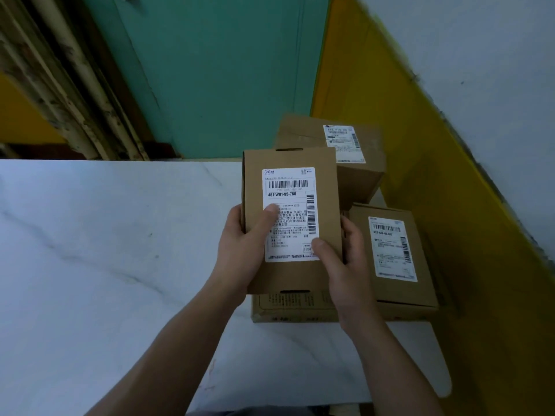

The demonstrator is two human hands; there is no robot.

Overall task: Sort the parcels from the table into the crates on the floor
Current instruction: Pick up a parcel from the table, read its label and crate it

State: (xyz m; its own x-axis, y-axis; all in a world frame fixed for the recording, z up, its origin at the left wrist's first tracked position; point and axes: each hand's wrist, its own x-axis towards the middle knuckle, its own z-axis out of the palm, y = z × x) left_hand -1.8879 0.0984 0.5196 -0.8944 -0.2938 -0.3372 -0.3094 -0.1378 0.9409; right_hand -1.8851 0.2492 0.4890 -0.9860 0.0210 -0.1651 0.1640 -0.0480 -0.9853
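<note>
Head view shows the held parcel [289, 190], a small brown cardboard box with a white shipping label facing up, raised above the right part of the counter [105, 250] and gripped from both long sides. The left hand [243, 247] wraps its left edge with the thumb lying on the label. The right hand [345, 265] clasps the lower right edge, its thumb on the label's corner. The box looks stiff and square-edged, and judging by the relaxed two-handed hold it is probably light. The plain cardboard should give dry, sure friction, while the glossy label under the thumbs may be the slicker spot, so the side walls are the better place to grip. Whether the contents are fragile cannot be told. Below it lies a flat box [288, 307], a near parcel [390, 250] sits just to the right, and a far parcel [315, 136] stands behind. All three crowd the counter's right end close to the yellow-banded wall [420, 175]. Room on that side is tight. The broad bare marble surface to the left offers free passage, and the counter's near edge is at the bottom of the frame. The crates are out of sight, so the path down to the floor cannot be judged from here.
</note>
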